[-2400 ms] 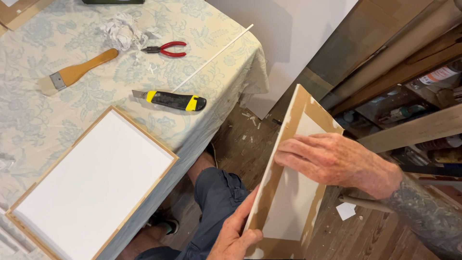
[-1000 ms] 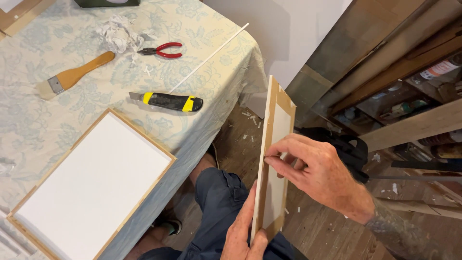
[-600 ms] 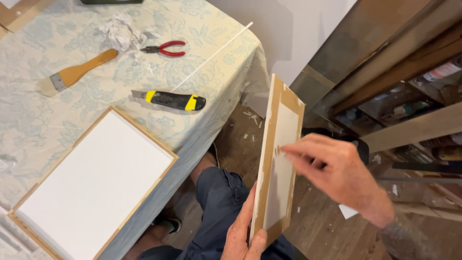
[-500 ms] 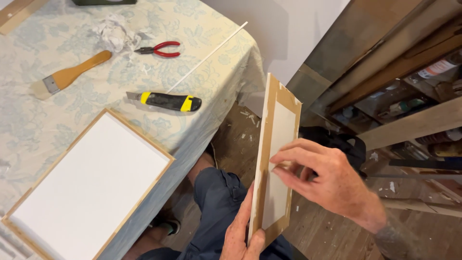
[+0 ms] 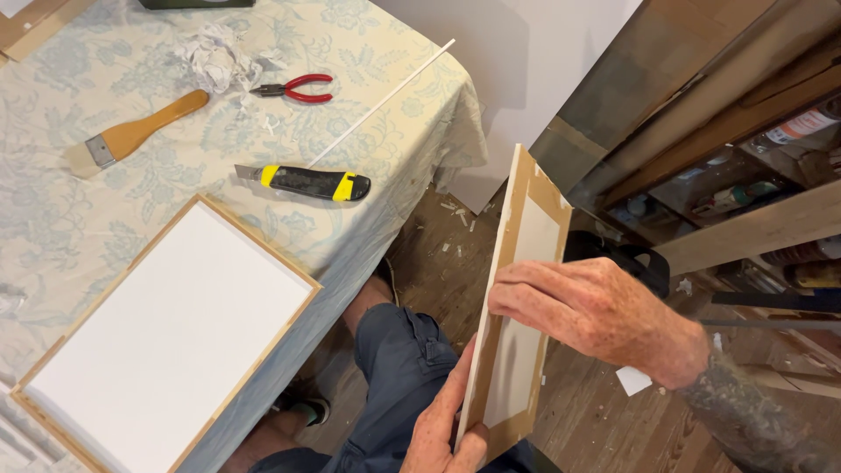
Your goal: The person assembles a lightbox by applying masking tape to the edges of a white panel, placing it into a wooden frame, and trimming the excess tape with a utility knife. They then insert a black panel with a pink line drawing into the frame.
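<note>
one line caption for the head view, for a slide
Left hand grips a taped framed panel by its lower edge, right hand pressing its back.

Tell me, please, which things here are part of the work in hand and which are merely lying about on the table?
In hand:
- small framed panel, held on edge
- left hand gripping its bottom
- right hand pressing its back

Lying about:
- larger framed panel
- utility knife
- paintbrush
- red pliers
- crumpled paper
- white rod
</note>
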